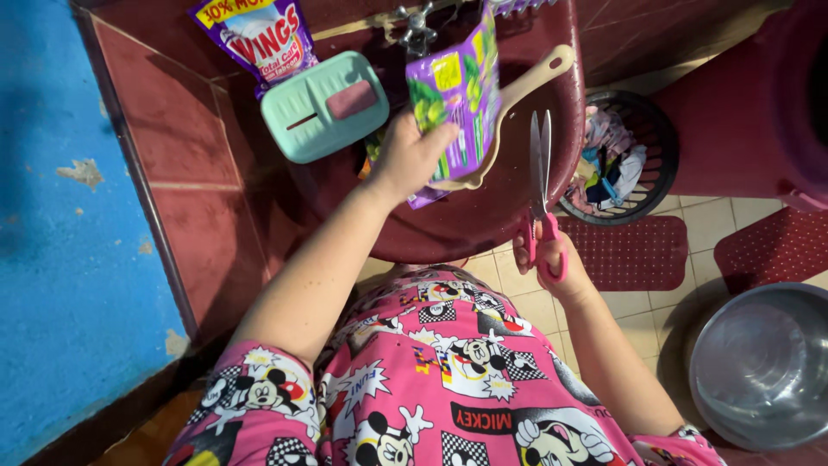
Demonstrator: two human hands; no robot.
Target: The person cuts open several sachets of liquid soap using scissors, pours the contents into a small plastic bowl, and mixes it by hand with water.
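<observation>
- I see a pink short-sleeved top (448,380) printed all over with cartoon mice, starbursts and black-and-white checks
- Its sleeves end above the elbows, so both forearms are bare
- Neither of the hands, left (412,155) or right (545,259), wears rings or gloves

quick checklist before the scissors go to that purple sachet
1. Sachet held: ok, left hand pinches its lower edge over the dark red basin.
2. Scissors in grip: ok, right hand is in the pink handles, blades pointing up.
3. Blades open: cannot tell, they look nearly shut.
4. Blades on the sachet: not ok, they are apart, to its right.
5. Left fingers out of the cut line: ok for now, they sit low on the sachet, away from the blades.
6. Scoop behind the sachet: cannot tell whether it touches it.
</observation>
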